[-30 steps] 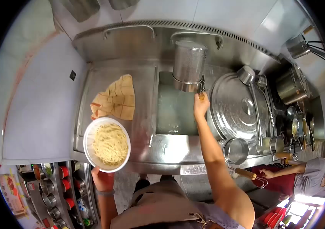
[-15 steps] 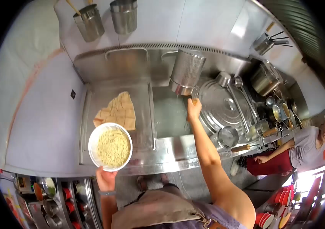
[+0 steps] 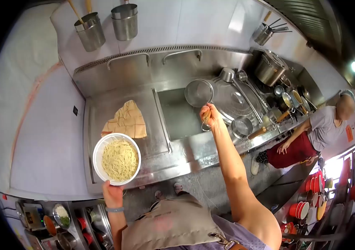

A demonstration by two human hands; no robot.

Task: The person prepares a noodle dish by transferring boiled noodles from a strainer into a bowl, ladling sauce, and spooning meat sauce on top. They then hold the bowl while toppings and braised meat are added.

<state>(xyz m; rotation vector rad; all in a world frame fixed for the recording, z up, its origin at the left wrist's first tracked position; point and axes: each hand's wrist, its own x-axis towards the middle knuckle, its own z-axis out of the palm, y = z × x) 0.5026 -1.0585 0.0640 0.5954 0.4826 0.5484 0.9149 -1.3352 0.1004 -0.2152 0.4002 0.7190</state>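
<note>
At the near left, the left hand (image 3: 113, 195) is partly curled at the near edge of a white bowl (image 3: 98, 161), thumb by the rim and the other fingers mostly hidden beneath. Pale noodles (image 3: 120, 160) fill much of the bowl, which is held over the near left part of the metal counter (image 3: 183, 154). A checked cloth (image 3: 126, 121) (rumpled, with a peaked far end) lies just beyond the bowl; whether they touch, I cannot tell. Two metal cups (image 3: 90, 35) hang on the far wall at the left, the leftmost with wooden sticks in it.

To the right of the cloth is a sunken basin (image 3: 177, 114) of cloudy water. The right hand (image 3: 211, 115) is closed around the wooden handle of a deep strainer (image 3: 199, 93), its round opening turned up over the basin's far right part. Right of that, a large metal lid (image 3: 227, 109) lies flat, with a long-handled ladle (image 3: 227, 75) across it and a smaller strainer (image 3: 242, 127) at its near side. A tall pot (image 3: 270, 71) stands at the far right. Another person (image 3: 325, 129) in a red apron stands at the right.
</note>
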